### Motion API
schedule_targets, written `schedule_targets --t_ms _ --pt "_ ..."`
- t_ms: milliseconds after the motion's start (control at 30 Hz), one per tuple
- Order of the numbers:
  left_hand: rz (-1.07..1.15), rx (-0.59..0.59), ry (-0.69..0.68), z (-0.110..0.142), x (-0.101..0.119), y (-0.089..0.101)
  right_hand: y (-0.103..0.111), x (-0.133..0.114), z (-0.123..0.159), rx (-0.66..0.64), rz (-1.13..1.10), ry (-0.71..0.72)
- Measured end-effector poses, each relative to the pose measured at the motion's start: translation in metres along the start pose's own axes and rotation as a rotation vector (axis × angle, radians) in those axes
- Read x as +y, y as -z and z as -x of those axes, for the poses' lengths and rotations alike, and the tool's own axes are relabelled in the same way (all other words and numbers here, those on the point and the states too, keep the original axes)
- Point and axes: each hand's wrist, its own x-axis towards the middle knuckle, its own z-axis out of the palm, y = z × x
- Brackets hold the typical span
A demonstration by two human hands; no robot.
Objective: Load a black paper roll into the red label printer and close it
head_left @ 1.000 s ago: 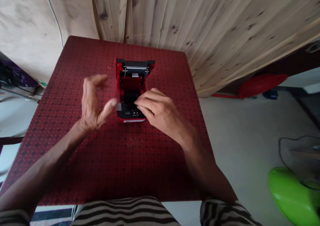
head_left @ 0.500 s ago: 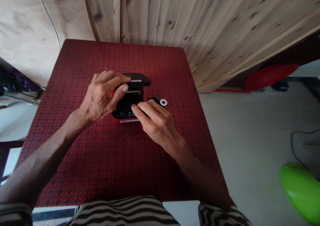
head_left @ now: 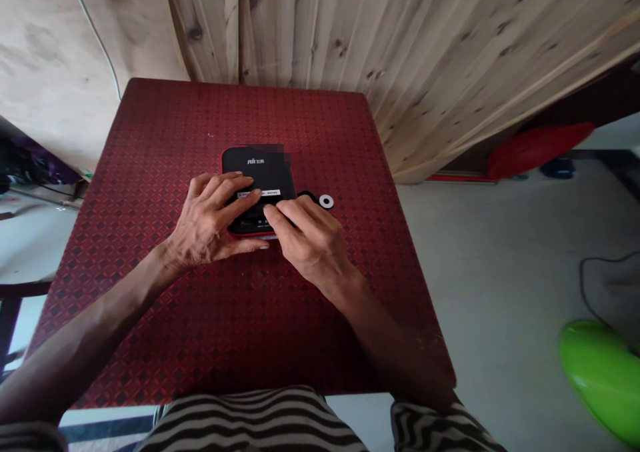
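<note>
A small red-and-black printer, with a white logo and a white label strip on its black lid, lies on the patterned red table. Its lid is down. My left hand clasps it from the left, fingers across the lid and thumb along the front edge. At the front right corner, my right hand has its thumb and fingers pinched together; what is between them is hidden. Just behind that hand are a white ring-shaped piece and a black part.
The red tabletop reaches to a wooden plank wall. A pale cable runs down the wall at the left. To the right on the floor are a bright green object and a red one.
The printer's lid stood upright, then came down under my left hand and now lies flat. My left hand went from hovering beside it onto the lid. My right hand stays pinched at the front corner.
</note>
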Motion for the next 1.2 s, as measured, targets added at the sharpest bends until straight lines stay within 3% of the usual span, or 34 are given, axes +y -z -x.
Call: schedule_targets --t_ms 267,433,600,800,1200 --pt "-0.044 0.005 0.048 0.013 0.006 -0.003 0.005 -0.001 0.013 0.034 -0.105 -0.073" --pt "-0.091 0.162 0.173 0.034 0.023 0.002 0.004 -0.014 0.048 0.177 -0.334 -0.393" --pt "-0.134 0.176 0.181 0.047 0.027 0.000 -0.016 -0.029 0.077 0.078 -0.570 -0.646" --pt "-0.146 0.148 0.200 0.048 0.026 0.000 -0.030 -0.031 0.080 0.037 -0.619 -0.646" --pt "-0.145 0.074 0.263 0.037 0.031 0.018 -0.031 -0.033 0.081 0.056 -0.618 -0.648"
